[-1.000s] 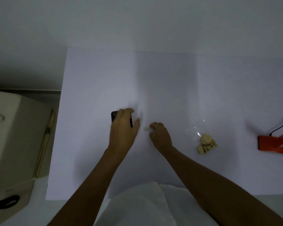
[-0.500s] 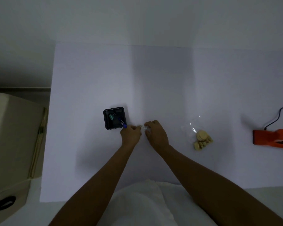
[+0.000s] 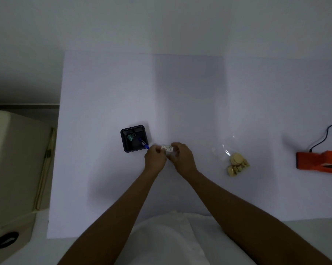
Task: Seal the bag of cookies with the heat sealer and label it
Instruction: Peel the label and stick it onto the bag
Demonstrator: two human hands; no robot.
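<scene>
The head camera looks down on a white sheet (image 3: pixel 107 104) that covers the table. Both bare forearms reach forward from the bottom of the picture and the two hands meet near the middle of the sheet.

The left hand (image 3: pixel 155 159) and the right hand (image 3: pixel 182 158) are close to each other, and between them there is a small white label (image 3: pixel 167 148) with lines of dark print that is too small to read. The fingers of both hands are curled together and pinch the label, the left hand at its left end and the right hand at its right end. The label is at the fingertips; I cannot tell if it is lifted or lies on the sheet.

Just to the left of the left hand stands a small black square tray (image 3: pixel 135 138). Inside it lies a greenish binder clip (image 3: pixel 130 137), and a blue pen (image 3: pixel 144 144) rests with its tip over the near right corner of the tray, almost touching the left hand.

The bag of cookies (image 3: pixel 234 161) lies flat on the sheet, to the right of the right hand and apart from it. It is clear plastic, and the pale round cookies are gathered at its near end. I cannot tell if its mouth is sealed.

The orange heat sealer (image 3: pixel 320 163) stands at the right edge, well apart from the bag, with a black cable (image 3: pixel 322 139) that leads away from it.

At the left edge there is a beige box (image 3: pixel 12 161), beside the table.
</scene>
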